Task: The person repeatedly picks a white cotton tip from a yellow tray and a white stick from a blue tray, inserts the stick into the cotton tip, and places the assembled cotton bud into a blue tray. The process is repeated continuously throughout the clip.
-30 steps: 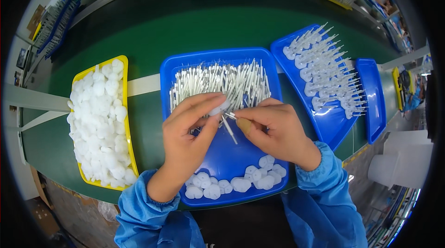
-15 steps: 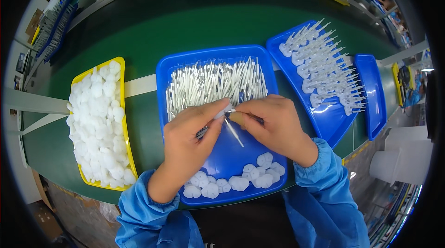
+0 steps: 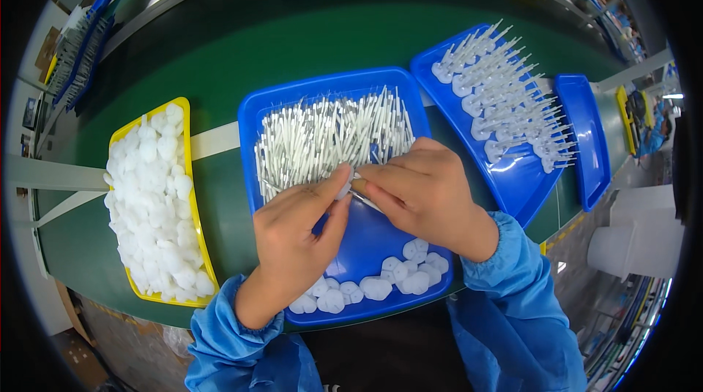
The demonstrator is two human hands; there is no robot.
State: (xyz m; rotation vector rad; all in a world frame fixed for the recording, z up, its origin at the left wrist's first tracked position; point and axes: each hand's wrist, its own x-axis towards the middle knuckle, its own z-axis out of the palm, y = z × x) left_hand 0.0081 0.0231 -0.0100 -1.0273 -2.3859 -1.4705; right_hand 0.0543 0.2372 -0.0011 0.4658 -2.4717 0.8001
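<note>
Green belt below; both hands (image 3: 366, 201) pinch one thin white stick (image 3: 364, 200) with a round cap.

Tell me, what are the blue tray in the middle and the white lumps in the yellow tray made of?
The blue tray looks like smooth, glossy plastic: its rim catches shiny highlights. The white lumps in the yellow tray look matte and rounded, maybe soft plastic or foam; the picture cannot settle which.

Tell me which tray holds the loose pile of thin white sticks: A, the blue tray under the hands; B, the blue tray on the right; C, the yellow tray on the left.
A: the white sticks lie heaped in the far half of the middle blue tray, under both hands.
</note>
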